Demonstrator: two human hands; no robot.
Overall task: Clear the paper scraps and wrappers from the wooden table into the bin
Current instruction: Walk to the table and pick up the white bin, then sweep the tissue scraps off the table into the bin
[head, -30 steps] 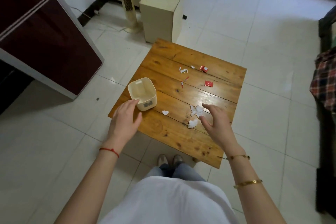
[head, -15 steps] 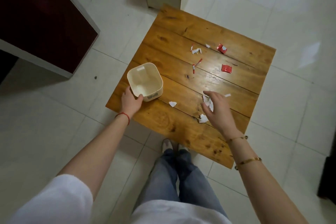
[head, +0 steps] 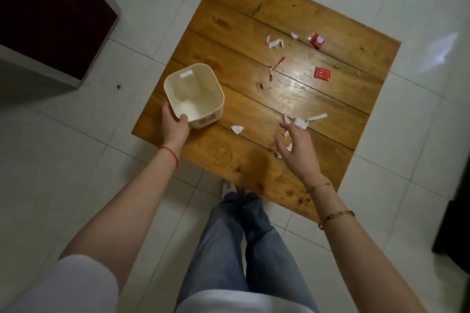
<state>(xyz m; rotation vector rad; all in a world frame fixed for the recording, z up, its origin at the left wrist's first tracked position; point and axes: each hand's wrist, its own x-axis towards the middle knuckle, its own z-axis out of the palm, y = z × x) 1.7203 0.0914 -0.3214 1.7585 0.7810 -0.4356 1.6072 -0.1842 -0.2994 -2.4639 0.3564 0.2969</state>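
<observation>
Steadying the empty bin [head: 194,95] with a clamped left hand [head: 175,127], a person spreads the right hand [head: 296,148] just over white scraps [head: 301,122] lying right of it on the table [head: 254,12].

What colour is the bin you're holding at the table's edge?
Cream white, plain inside and out. The bin shows best in the head view, held by the left hand.

White tiled floor [head: 76,160] — dark red cabinet [head: 45,12], perhaps lacquered.

White sleeve [head: 76,284]; blue jeans [head: 236,249]; gold bracelets [head: 335,218].
</observation>
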